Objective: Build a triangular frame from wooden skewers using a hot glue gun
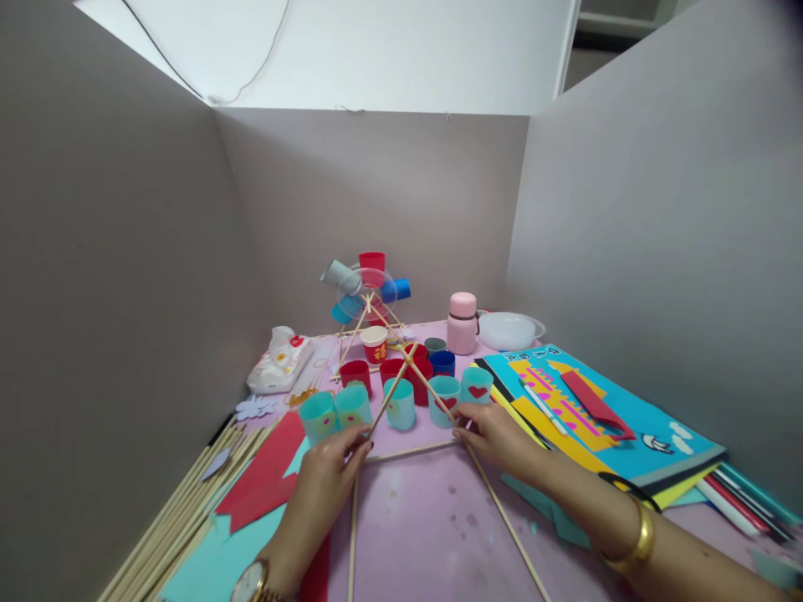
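1. Head view, and we're at a pink craft table boxed in by grey partition walls. The left hand pinches the lower left corner of a wooden stick frame, fingertips closed on the joint where the cross stick meets an upright one.

2. The right hand mirrors it on the other corner: fingers pressed together around that joint, thumb underneath, a gold bangle on the wrist.

3. The frame stands tilted up off the table, two long sticks crossing at an apex just in front of the red paper cups. Its long legs run back toward the camera.

4. Just beyond the hands sits a row of teal paper cups with heart stickers. Farther back stands a finished cup wheel model; near it are a pink bottle and a white bowl.

5. Left: a bundle of spare wooden sticks, red paper, a tissue pack. Right: a stack of coloured paper sheets.

6. My read: this is the frame-squaring step, both corners being set. The next move calls for steady, even pressure so neither joint slips while it is fixed.
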{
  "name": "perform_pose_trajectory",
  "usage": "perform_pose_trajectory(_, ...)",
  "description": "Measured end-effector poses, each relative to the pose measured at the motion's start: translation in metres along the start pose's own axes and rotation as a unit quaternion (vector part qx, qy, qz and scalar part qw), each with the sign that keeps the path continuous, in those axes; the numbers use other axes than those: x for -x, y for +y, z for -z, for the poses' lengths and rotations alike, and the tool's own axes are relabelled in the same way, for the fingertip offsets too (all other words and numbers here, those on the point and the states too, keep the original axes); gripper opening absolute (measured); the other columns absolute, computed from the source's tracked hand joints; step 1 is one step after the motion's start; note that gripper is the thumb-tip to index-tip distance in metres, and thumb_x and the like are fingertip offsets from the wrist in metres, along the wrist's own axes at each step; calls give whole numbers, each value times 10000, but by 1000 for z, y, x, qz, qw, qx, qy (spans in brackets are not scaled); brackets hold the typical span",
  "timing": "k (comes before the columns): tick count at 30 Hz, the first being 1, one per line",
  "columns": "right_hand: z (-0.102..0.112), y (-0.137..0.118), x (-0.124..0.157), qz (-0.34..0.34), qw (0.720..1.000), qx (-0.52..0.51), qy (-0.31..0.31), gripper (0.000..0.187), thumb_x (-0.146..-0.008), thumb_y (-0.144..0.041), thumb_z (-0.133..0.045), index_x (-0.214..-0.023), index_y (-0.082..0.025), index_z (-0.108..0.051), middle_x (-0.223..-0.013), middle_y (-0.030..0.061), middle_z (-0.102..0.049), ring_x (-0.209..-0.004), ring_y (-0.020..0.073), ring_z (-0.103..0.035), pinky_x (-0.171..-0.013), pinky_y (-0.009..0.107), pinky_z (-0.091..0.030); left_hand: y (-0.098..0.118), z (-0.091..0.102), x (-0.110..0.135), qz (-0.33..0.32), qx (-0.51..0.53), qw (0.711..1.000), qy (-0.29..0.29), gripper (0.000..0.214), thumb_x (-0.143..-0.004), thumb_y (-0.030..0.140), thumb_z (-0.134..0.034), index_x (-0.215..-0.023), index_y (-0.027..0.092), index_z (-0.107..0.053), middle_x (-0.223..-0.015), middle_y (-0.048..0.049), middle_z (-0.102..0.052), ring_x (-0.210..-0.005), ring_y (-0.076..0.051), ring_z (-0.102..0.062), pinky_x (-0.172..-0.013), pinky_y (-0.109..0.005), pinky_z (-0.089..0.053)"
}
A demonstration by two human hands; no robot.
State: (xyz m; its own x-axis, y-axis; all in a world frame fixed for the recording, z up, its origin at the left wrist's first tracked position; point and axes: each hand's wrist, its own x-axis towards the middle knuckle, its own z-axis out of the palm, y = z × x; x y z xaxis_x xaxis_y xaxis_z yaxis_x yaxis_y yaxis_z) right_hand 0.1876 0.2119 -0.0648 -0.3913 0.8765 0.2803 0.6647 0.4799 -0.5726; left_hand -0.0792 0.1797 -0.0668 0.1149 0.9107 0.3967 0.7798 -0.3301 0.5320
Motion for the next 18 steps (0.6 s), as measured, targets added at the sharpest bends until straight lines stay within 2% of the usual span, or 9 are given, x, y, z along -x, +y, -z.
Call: perform_pose_trajectory(18,1,1,-2,-21,1000,18,-2,180,-765,-212,-562,-930,-205,-634,-801,27,-679,-647,151,-585,-596,250,-419,-4,-1,0,-4,-7,1000,6,295,-819,337,-504,-1055,233,-648,-911,-25,-736,-793,-184,-679,-697,-282,-524)
